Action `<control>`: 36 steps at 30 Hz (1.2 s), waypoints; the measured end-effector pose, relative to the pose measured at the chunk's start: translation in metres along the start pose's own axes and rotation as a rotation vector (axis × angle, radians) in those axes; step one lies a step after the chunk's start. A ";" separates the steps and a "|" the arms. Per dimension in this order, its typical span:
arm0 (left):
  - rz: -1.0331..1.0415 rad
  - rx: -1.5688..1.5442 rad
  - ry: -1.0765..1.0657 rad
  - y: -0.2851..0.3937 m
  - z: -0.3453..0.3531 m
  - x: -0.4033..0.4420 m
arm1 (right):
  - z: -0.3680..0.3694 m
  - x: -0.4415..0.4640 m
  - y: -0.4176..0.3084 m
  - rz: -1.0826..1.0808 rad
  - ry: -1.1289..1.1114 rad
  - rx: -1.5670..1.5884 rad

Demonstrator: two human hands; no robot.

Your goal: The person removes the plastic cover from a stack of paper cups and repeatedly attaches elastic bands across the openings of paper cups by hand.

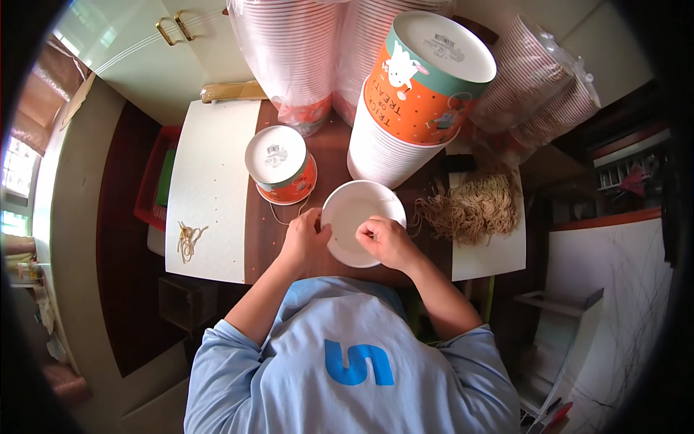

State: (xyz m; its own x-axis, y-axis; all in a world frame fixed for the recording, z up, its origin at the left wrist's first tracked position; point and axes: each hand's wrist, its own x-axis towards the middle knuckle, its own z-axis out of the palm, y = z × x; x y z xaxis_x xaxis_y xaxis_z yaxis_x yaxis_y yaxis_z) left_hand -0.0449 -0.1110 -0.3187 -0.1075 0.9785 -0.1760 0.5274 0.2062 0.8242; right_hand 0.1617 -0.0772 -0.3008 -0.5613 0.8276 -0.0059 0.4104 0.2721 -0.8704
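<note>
A white paper bucket (350, 211) stands mouth up in front of me. My left hand (307, 235) is at its left rim, fingers bent together; a thin cord shows near it, but what the fingertips hold is too small to tell. Over the bucket's mouth, on the right, is my right hand (384, 240), its fingers curled in a pinch, with anything between them hidden. An upside-down orange and green bucket (288, 189) sits just behind on the left, a cord beside its base. To the right lies a heap of beige cords (483, 210).
Behind the bucket leans a tall stack of nested buckets (412, 108). Bagged bucket stacks (293, 54) stand at the back left, and more bagged stacks (524, 76) at the back right. A few loose cords (189, 241) lie on the white board (213, 152) at left.
</note>
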 end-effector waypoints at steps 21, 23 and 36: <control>-0.159 -0.276 -0.259 -0.025 -0.025 -0.013 | 0.061 0.008 0.005 0.180 0.063 0.056; -0.136 -0.244 -0.262 -0.026 -0.027 -0.015 | 0.063 0.009 0.005 0.184 0.060 0.045; -0.147 -0.180 -0.299 -0.030 -0.026 -0.017 | 0.064 0.012 0.001 0.174 0.061 0.012</control>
State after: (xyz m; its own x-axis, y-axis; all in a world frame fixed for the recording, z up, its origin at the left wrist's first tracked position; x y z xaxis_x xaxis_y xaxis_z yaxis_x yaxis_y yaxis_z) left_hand -0.0812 -0.1337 -0.3261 0.0938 0.8995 -0.4268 0.3649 0.3677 0.8553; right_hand 0.1093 -0.0989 -0.3335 -0.4375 0.8901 -0.1276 0.4891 0.1165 -0.8644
